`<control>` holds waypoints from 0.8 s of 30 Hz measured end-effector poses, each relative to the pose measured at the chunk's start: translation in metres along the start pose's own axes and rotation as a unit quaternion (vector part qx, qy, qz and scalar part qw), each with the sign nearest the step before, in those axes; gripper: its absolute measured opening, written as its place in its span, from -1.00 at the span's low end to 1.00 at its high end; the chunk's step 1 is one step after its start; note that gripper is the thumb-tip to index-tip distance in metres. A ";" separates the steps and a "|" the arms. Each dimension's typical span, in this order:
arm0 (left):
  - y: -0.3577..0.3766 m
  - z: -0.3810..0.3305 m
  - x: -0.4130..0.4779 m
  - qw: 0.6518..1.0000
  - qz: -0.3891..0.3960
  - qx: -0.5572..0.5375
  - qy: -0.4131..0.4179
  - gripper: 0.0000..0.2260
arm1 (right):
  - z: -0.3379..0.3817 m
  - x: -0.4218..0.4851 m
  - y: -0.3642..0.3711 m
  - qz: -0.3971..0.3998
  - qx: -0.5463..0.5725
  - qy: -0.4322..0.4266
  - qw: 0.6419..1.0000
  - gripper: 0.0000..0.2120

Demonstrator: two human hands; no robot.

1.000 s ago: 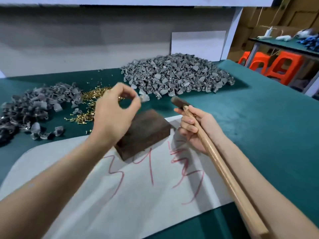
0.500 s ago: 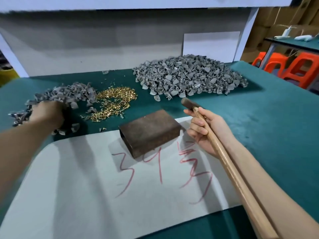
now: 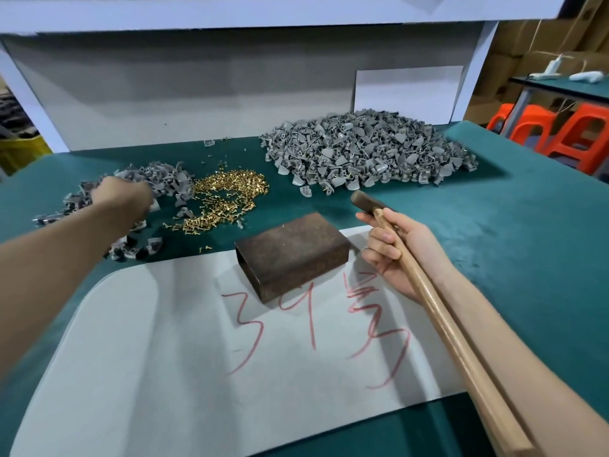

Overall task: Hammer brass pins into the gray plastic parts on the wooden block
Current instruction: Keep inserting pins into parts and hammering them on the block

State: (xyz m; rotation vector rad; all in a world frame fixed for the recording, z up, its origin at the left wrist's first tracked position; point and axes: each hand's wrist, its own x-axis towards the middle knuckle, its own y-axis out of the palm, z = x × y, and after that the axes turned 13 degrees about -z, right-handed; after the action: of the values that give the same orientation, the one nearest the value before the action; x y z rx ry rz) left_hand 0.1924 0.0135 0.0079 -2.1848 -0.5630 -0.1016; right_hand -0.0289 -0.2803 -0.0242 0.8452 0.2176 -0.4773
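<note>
On the wooden block [image 3: 290,249], nothing yet. My right hand [image 3: 402,255] holds the hammer [image 3: 441,324]; my left hand [image 3: 122,201], among gray parts [image 3: 164,179], hides its grip.

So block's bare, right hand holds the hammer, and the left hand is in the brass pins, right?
No: head view shows the left hand in the small gray pile, left of the brass pins; block bare, right hand holding hammer: correct.
</note>
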 end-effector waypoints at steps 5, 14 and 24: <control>0.005 -0.015 -0.017 0.956 0.136 0.150 0.212 -0.66 | 0.000 0.001 0.000 0.000 -0.001 0.001 1.000 -0.73; 0.016 -0.016 -0.031 0.918 0.168 0.183 0.309 -0.81 | 0.000 -0.002 0.001 -0.007 -0.002 0.002 1.000 -0.73; -0.017 -0.062 -0.115 0.925 0.155 -0.125 0.324 -0.77 | -0.002 -0.002 0.007 -0.164 -0.245 -0.065 0.953 -0.90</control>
State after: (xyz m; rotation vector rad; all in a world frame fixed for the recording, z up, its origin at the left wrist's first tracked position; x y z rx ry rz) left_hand 0.0901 -0.0662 0.0289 -2.2725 0.1810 -0.7281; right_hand -0.0272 -0.2743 -0.0201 0.2871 0.3415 -0.7498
